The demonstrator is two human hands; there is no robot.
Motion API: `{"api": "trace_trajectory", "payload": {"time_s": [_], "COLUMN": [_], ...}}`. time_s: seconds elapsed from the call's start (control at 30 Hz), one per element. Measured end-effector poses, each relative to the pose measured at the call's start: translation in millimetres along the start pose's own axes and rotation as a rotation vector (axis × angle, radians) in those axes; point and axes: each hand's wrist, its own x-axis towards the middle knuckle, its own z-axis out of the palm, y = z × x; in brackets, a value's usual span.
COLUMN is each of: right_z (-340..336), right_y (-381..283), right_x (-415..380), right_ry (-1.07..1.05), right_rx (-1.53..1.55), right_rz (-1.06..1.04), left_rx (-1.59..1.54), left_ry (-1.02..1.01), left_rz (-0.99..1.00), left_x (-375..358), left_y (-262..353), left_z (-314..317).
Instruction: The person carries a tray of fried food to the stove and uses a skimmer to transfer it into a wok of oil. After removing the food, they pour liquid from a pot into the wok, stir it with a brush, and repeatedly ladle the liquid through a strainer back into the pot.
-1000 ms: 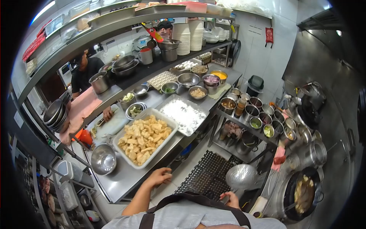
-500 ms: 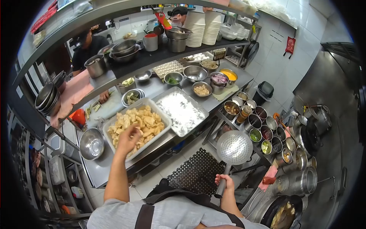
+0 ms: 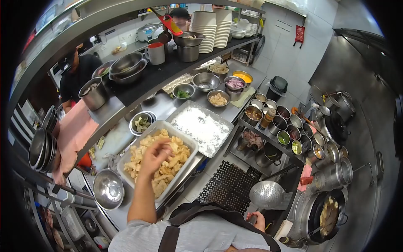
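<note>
My left hand (image 3: pixel 157 157) hovers over a white plastic tub (image 3: pixel 194 148) heaped with golden fried pieces (image 3: pixel 166 180). Its fingers are apart and slightly bent, and I see nothing between them. Low at my right side, my right hand (image 3: pixel 258 221) is wrapped round the dark handle of a perforated metal skimmer (image 3: pixel 267 194). The skimmer's round bowl points away from me, above the floor mat's right side. Touching the tub's far side is a metal tray (image 3: pixel 205 126) of white powder. A steel bowl (image 3: pixel 108 189) stands left of the tub.
A wok (image 3: pixel 325 218) with food in it sits at lower right. Several small metal containers (image 3: pixel 279 126) crowd the rack on the right. Overhead runs a shelf (image 3: pixel 168 67) with bowls and stacked tubs. Across the counter stands a person in black (image 3: pixel 79 75).
My view has turned toward the right. My right hand has lowered the skimmer and drawn it nearer my body. My left hand stays over the tub, its fingers spread more.
</note>
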Motion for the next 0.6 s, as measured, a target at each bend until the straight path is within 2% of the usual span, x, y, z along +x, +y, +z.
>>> {"api": "trace_trajectory", "payload": {"time_s": [0.03, 0.07, 0.13, 0.2, 0.37, 0.43, 0.57, 0.6], "right_z": [-0.8, -5.0, -5.9, -5.4, 41.3, 53.1, 109.4, 125.0], "right_y": [10.7, 13.8, 21.4, 29.2, 8.1, 5.1, -0.9, -0.3], "right_x": [-9.0, -6.2, -6.1, -8.5, -21.3, -13.1, -19.4, -18.2], "right_ry": [0.024, 0.068, 0.077, 0.096, 0.066, 0.028, -0.095, -0.099], "right_rx": [0.044, 0.048, 0.101, 0.156, 0.181, 0.208, 0.309, 0.337], "right_rz": [-0.004, 0.083, 0.070, 0.056, -0.041, -0.089, -0.248, -0.301], "left_rx": [0.028, 0.084, 0.147, 0.092, 0.165, 0.194, 0.164, 0.144], "left_ry": [-0.093, -0.138, -0.214, -0.288, -0.466, -0.637, -1.020, -1.098], "left_rz": [-0.021, -0.036, -0.039, -0.143, -0.081, -0.078, -0.617, -0.689], "left_x": [2.5, 3.8, 10.9, 19.0, 32.3, 31.7, 5.4, -6.9], "left_y": [-14.3, -24.4, -26.6, -23.1, -21.4, -38.0, -64.9, -69.4], "left_z": [1.4, 6.5, 19.9, 35.7, 75.4, 92.5, 163.7, 183.0]}}
